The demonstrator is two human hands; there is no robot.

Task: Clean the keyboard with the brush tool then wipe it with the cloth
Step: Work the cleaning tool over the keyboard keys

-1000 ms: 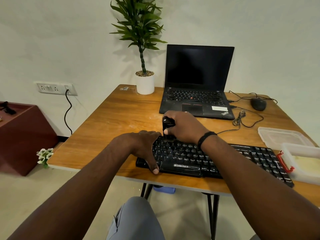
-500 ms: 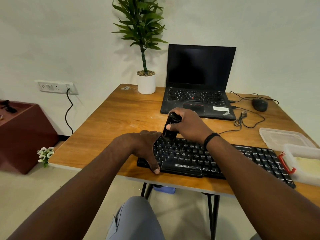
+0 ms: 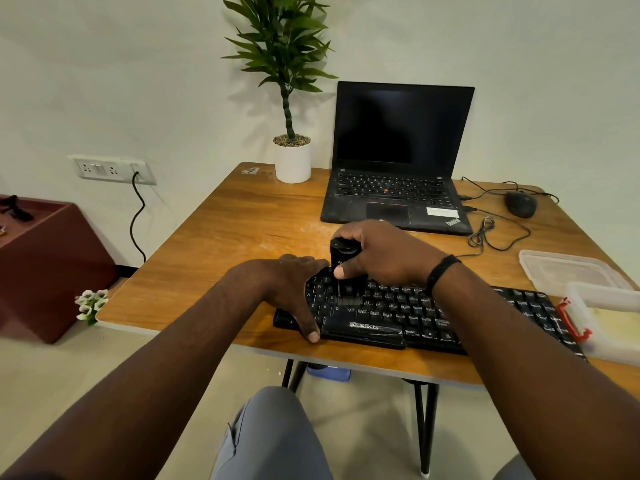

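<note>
- Right hand [image 3: 382, 258]: your fingers and thumb wrap the brush tool [image 3: 343, 268], a black, blocky, hard-looking body held upright, with a short row of bristles at its foot on the letter keys.
- Left hand [image 3: 291, 289]: you lay it flat, fingers extended, on the left end of the keyboard [image 3: 433, 317], thumb reaching to the front edge; it holds nothing and appears to steady the board.
- Keyboard: black, long, low, matte plastic with white legends, a glossy branded strip along the front; it lies along the near edge of the wooden table [image 3: 225, 237].
- Risk: if you lift the left hand, the strokes may push the light board off the near edge.
- Risk: pressing hard may catch a keycap and lever it loose.
- Risk: loosened dust likely lands on the table and the grain hides it.
- Risk: the translucent plastic container [image 3: 609, 317] with a red clasp sits just beside the right end; a long stroke may knock it.
- Cloth: you have none plainly in view.
</note>
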